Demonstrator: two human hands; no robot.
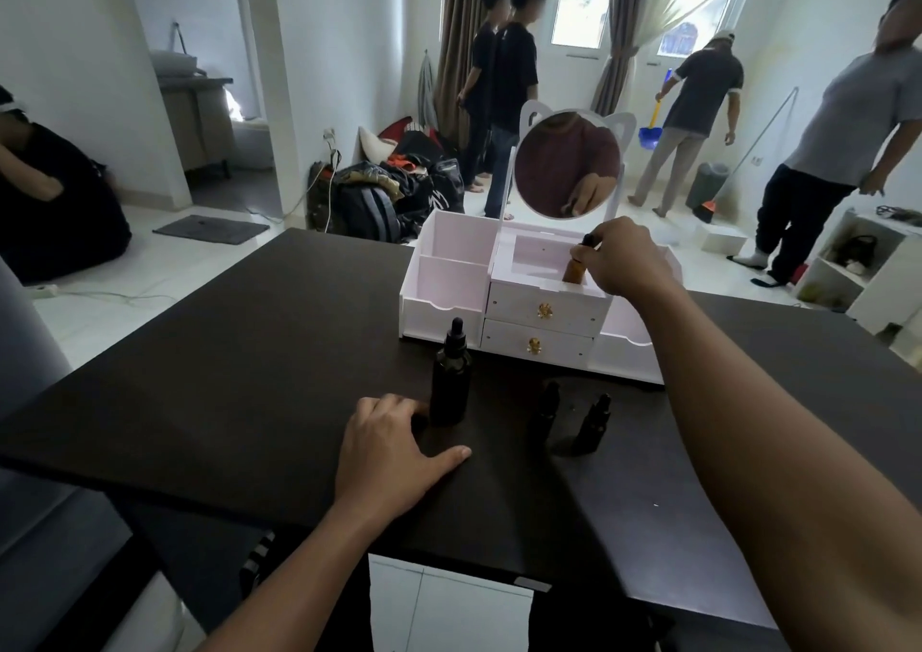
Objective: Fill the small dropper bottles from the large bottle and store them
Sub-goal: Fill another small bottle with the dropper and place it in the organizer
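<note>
My right hand [626, 257] holds a small amber dropper bottle [575, 268] by its black cap, upright inside the top middle compartment of the white organizer [449, 292]. The large dark dropper bottle [451, 377] stands on the black table in front of the organizer. My left hand [389, 452] rests flat on the table just left of it, fingers near its base. Two small dark dropper bottles [546, 414] [593, 424] stand to the right of the large one.
The organizer has a round cat-ear mirror [569, 162] and two drawers with gold knobs [545, 310]. The black table [224, 377] ends at a near edge. Several people stand in the room behind, with bags piled on the floor [384, 192].
</note>
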